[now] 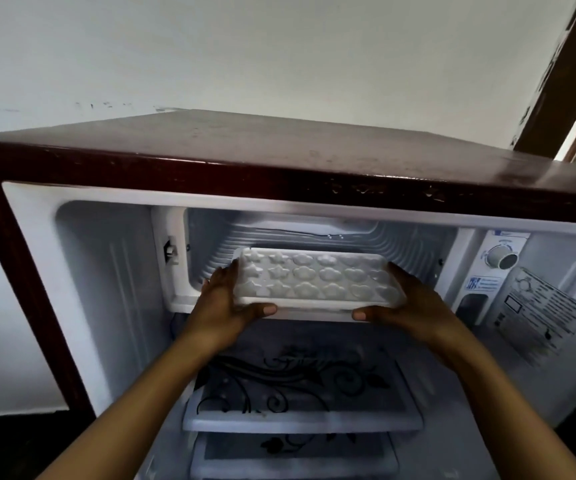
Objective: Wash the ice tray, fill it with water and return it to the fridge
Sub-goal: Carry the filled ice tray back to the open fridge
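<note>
At the freezer mouth: I hold the white ice tray [314, 280] level, its far edge over the freezer compartment [404, 242] floor.
My left hand [224, 306]: grips the tray's left end, thumb under the near rim.
My right hand [409, 306]: grips the right end likewise.
Below: a flower-patterned shelf [300, 393].

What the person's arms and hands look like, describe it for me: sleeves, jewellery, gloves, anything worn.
Nothing is worn that shows. The left hand and right hand are bare, without gloves, rings or visible nail paint. The left forearm and right forearm are bare too: no sleeve, watch or bracelet shows down to the frame's bottom edge.
</note>
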Demonstrator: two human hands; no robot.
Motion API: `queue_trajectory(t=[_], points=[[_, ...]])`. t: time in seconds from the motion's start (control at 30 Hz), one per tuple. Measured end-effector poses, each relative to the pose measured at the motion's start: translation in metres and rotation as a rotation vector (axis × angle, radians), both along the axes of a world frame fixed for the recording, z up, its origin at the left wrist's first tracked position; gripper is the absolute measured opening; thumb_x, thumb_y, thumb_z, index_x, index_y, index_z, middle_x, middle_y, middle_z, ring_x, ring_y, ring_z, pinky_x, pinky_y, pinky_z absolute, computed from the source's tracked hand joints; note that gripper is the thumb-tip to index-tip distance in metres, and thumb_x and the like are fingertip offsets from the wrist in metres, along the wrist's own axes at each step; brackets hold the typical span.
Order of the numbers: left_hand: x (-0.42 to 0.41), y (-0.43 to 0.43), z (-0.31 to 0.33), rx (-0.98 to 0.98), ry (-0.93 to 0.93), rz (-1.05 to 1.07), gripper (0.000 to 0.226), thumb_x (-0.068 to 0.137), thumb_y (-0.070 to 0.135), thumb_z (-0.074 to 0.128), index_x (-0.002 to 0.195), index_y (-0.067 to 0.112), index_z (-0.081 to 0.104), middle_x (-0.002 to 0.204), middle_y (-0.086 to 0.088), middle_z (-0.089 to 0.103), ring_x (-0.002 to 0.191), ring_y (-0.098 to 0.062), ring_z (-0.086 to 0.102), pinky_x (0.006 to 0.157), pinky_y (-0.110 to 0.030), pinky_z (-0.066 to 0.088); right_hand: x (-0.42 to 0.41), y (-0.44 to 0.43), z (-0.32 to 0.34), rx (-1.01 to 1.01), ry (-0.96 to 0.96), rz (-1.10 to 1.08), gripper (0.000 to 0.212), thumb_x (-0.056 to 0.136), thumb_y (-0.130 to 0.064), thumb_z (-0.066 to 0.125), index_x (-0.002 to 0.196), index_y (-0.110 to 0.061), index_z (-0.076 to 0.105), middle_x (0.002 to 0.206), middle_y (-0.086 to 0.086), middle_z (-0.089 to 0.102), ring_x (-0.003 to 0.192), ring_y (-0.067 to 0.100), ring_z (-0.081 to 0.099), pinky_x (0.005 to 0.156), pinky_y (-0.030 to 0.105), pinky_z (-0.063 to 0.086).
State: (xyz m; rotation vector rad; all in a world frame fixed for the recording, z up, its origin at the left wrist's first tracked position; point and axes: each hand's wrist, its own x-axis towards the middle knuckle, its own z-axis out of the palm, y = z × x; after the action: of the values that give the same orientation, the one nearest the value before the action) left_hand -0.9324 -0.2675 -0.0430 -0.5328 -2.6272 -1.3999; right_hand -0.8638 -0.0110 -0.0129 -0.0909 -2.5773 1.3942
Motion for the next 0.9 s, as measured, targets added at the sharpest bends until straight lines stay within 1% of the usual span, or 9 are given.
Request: queue_trajectory(t=[0.1,0.2,0.33,0.43,0.6,0.7,0.8,0.83,0.9], points=[[-0.010,0.001,0.004,-0.016,-0.026,-0.021,0.082,0.076,0.027,0.075,0.144,0.016,0.030,0.144,-0.002,0.039,0.134,-0.018,0.035,0.092,-0.008,0.022,-0.014,0.001,0.002,-0.014,-0.028,0.010,0.078,0.067,-0.018,0.082,0.128,-0.037,0.037,0.112,-0.023,0.045,0.105,-0.003,0.042,0.070,-0.003,0.034],[-0.023,0.002,0.004,0.031,-0.070,-0.042,0.080,0.072,0.026,0.080,0.139,0.014,0.037,0.132,0.003,0.049,0.126,-0.012,0.042,0.097,-0.011,0.026,-0.025,0.004,0.000,-0.029,-0.047,0.030,0.079,0.068,-0.019,0.081,0.129,-0.038,0.036,0.119,-0.022,0.044,0.115,0.001,0.040,0.081,0.005,0.036],[-0.036,0.004,0.007,0.087,-0.136,-0.048,0.075,0.070,0.027,0.080,0.134,0.017,0.043,0.126,0.002,0.052,0.115,-0.017,0.052,0.097,-0.032,0.046,-0.038,0.003,-0.002,-0.069,-0.060,-0.003,0.085,0.071,-0.016,0.079,0.141,-0.030,0.032,0.125,-0.017,0.040,0.114,0.002,0.037,0.055,0.003,0.045],[-0.042,0.007,0.008,0.077,-0.131,-0.035,0.065,0.077,0.017,0.075,0.134,0.015,0.043,0.129,-0.002,0.053,0.112,-0.018,0.054,0.083,-0.029,0.052,-0.046,0.006,-0.008,-0.060,-0.063,-0.007,0.085,0.072,-0.019,0.078,0.143,-0.025,0.032,0.132,-0.013,0.042,0.116,0.003,0.037,0.055,0.002,0.044],[-0.050,0.011,0.001,0.099,-0.140,-0.017,0.066,0.077,0.018,0.074,0.135,0.015,0.042,0.132,-0.004,0.051,0.108,-0.017,0.055,0.061,-0.013,0.052,-0.053,0.013,-0.013,-0.077,-0.065,0.038,0.074,0.070,-0.022,0.079,0.134,-0.032,0.042,0.136,-0.008,0.048,0.127,0.011,0.044,0.101,0.022,0.037],[-0.051,0.014,-0.001,0.124,-0.146,-0.017,0.065,0.079,0.014,0.072,0.136,0.014,0.041,0.129,-0.002,0.050,0.105,-0.014,0.051,0.054,-0.006,0.047,-0.053,0.014,-0.011,-0.001,-0.106,0.024,0.098,0.062,-0.043,0.080,0.145,-0.025,0.031,0.147,-0.006,0.036,0.136,0.014,0.034,0.113,0.030,0.027],[-0.055,0.012,-0.006,0.118,-0.152,-0.004,0.074,0.075,0.025,0.076,0.138,0.015,0.038,0.137,-0.005,0.048,0.119,-0.020,0.049,0.068,-0.014,0.051,-0.052,0.013,-0.010,0.047,-0.133,0.008,0.130,0.035,-0.076,0.075,0.146,-0.029,0.026,0.150,-0.007,0.033,0.137,0.015,0.033,0.115,0.040,0.027],[-0.054,0.012,-0.006,0.075,-0.142,0.018,0.085,0.072,0.036,0.077,0.142,0.014,0.034,0.142,-0.008,0.043,0.127,-0.024,0.044,0.085,-0.025,0.051,-0.050,0.012,-0.009,0.050,-0.119,0.004,0.125,0.040,-0.075,0.075,0.146,-0.029,0.027,0.150,-0.006,0.033,0.137,0.015,0.033,0.115,0.040,0.026],[-0.049,0.012,-0.003,-0.101,-0.103,0.092,0.104,0.072,0.048,0.073,0.149,0.010,0.014,0.154,-0.012,0.020,0.142,-0.029,0.018,0.115,-0.038,0.019,-0.042,0.004,-0.007,0.097,-0.076,-0.023,0.101,0.065,-0.054,0.075,0.147,-0.026,0.023,0.154,-0.003,0.024,0.141,0.018,0.024,0.117,0.036,0.017]])
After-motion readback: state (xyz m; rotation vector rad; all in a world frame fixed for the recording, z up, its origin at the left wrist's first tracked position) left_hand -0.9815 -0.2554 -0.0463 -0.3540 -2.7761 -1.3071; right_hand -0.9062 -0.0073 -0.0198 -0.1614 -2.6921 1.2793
